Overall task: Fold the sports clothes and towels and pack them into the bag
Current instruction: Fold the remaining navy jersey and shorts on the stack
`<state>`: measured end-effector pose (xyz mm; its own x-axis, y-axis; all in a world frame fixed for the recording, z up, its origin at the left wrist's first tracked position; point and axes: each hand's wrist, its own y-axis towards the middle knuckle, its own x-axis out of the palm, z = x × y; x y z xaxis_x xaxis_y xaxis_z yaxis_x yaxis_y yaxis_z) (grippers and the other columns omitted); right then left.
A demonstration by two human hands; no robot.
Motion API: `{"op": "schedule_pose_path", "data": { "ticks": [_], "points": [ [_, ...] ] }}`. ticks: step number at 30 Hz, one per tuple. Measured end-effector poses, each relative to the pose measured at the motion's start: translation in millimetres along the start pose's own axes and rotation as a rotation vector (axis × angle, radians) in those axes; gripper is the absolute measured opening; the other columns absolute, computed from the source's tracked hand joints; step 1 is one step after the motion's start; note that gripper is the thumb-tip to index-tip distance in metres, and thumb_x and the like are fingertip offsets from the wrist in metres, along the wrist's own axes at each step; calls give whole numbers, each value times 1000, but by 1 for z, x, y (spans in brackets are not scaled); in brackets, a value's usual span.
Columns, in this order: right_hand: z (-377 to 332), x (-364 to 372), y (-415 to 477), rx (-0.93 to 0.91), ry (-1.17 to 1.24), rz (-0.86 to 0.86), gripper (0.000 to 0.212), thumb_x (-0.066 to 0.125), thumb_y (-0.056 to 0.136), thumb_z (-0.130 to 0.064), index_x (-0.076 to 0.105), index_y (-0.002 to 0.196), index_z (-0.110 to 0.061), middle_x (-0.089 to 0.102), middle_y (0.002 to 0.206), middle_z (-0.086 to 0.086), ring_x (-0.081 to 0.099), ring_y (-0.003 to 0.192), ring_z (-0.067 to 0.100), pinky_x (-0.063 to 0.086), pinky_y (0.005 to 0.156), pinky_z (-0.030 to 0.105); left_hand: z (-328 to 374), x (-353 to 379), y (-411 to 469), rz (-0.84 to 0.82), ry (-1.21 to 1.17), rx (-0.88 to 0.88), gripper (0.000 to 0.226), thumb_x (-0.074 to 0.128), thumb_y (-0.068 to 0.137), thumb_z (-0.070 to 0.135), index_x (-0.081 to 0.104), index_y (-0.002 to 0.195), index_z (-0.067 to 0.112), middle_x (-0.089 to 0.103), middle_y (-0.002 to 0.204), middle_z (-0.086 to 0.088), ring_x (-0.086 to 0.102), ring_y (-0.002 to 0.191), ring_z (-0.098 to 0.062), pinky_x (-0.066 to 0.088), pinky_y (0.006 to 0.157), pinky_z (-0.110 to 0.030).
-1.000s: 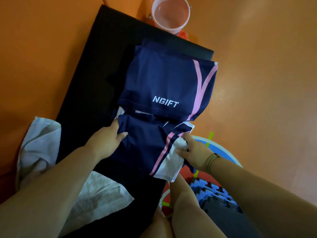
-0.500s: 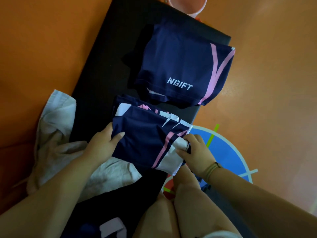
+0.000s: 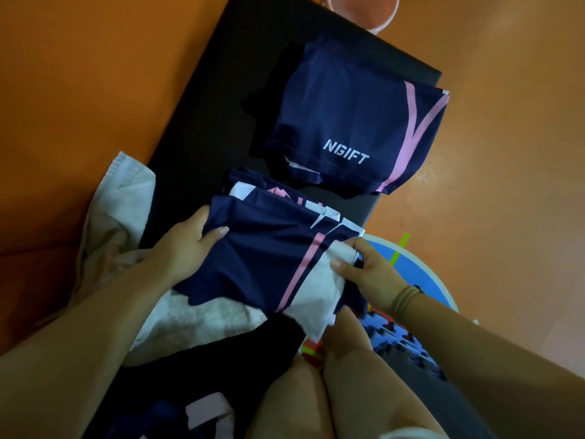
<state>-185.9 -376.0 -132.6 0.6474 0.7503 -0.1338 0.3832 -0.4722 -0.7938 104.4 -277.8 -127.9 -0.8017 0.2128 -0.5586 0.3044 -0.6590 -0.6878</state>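
Orange floor, black mat (image 3: pixel 202 128). Left hand (image 3: pixel 186 245) and right hand (image 3: pixel 367 274) each pinch folded navy jersey (image 3: pixel 269 261), over white towel (image 3: pixel 196 318). Folded shorts (image 3: pixel 348 122) beyond. Step: folding. Next: stack; bag unseen.

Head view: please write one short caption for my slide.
Both hands, left hand and right hand, grip a folded navy garment above a white towel, near the folded NGIFT shorts.

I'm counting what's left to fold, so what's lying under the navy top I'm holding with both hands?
Under the folded navy top, gripped by the left hand and right hand, a white towel sticks out at its near-left edge, over the black mat. How far the towel reaches underneath is covered.
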Motion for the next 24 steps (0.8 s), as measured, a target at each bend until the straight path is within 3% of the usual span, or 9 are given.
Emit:
{"op": "schedule_pose_path", "data": {
  "ticks": [3,6,8,10,12,14,18,22,24],
  "points": [
    [-6,0,22,14,-88,99,22,59,91,-28,50,107,-17,60,90,3,55,74,18,43,60,25,7,6,23,24,74,-14,34,46,96,41,44,121,17,62,112,-10,60,100,-31,47,87,-44],
    [-5,1,36,-19,-129,195,22,56,92,-27,47,110,-17,59,92,7,55,80,25,42,60,27,16,12,40,64,164,6,28,42,97,42,42,110,17,62,92,-10,60,84,-32,47,72,-41],
    [-3,1,40,-35,-138,268,22,55,93,-27,46,112,-19,59,94,9,57,84,28,44,61,29,21,13,47,121,212,13,30,40,97,42,41,114,17,59,84,-8,59,79,-32,42,64,-37],
    [-3,0,41,-24,-256,322,29,55,92,-25,44,119,-22,57,103,9,56,89,31,49,68,36,22,15,49,152,220,-9,36,41,98,40,38,129,21,61,103,-13,59,92,-36,43,70,-38],
    [-3,-4,41,-35,-509,381,45,58,89,-21,41,130,-20,49,121,11,51,104,34,47,83,44,20,16,46,164,230,-23,50,48,96,34,30,141,25,49,131,-15,52,111,-38,44,84,-44],
    [-4,-7,38,-179,-800,433,55,69,80,-16,46,131,-11,49,124,16,48,110,40,44,89,49,16,21,36,222,354,21,60,57,91,29,30,144,23,40,136,-16,43,118,-40,42,90,-49],
    [-7,-13,33,-396,-1114,359,64,84,57,-10,60,116,-5,61,111,19,58,96,43,51,71,49,17,29,10,259,448,45,52,63,87,23,45,136,17,33,140,-15,32,123,-39,41,93,-51],
    [-31,-20,20,-305,-1170,54,53,62,86,-21,45,135,-10,48,134,13,44,122,36,41,94,44,25,29,-25,105,453,-70,45,56,91,33,47,132,18,38,137,-10,32,123,-33,36,100,-43],
    [-41,-24,13,-247,-1249,-30,46,53,92,-28,42,135,-14,45,135,9,42,123,31,38,97,39,33,28,-47,46,440,-141,44,52,92,37,45,133,20,40,135,-8,34,122,-31,37,100,-40]
  ]
}}
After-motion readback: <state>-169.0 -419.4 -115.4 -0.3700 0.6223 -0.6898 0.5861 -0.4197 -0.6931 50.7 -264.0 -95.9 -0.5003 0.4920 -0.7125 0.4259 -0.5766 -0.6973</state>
